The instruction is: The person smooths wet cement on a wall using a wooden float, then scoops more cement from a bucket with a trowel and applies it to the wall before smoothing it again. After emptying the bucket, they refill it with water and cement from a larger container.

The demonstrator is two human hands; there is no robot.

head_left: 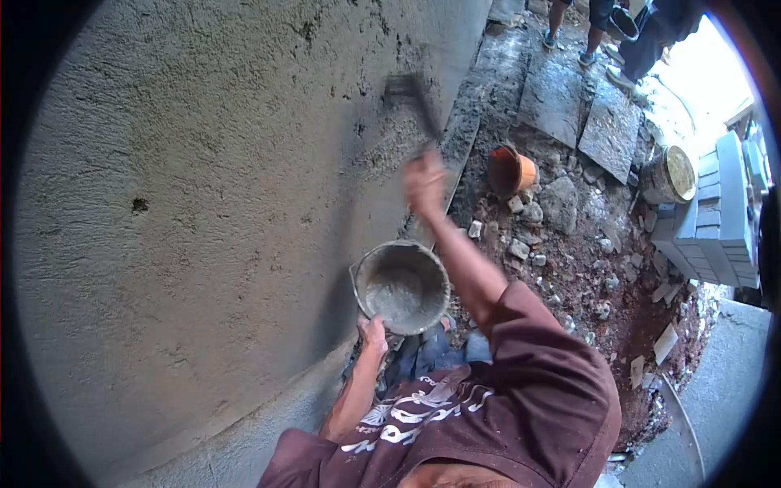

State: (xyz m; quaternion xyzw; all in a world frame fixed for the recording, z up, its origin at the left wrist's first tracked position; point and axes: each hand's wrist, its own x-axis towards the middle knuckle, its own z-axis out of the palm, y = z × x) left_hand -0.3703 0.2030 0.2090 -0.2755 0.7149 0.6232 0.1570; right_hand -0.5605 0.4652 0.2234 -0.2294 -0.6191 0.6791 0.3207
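Leftmost, a rough grey plastered wall (203, 203) fills most of the view, marked with a few dark pits. Just right of it, the left hand (374, 332) grips the near rim of a round metal bucket (376, 264), held close beside the wall. Wet grey mortar (404, 299) lies in the bucket's bottom. Farther off and a little to the right, the right hand (425, 180) is raised and closed in a fist around the handle of a trowel (409, 91). The trowel's blade is blurred and sits against the wall. Right of that arm, an orange pot (511, 171) lies on its side among stone rubble (561, 203). A tipped pail (671, 175) lies beyond, beside stacked grey blocks (716, 220). Other people's legs (598, 32) stand at the far right.
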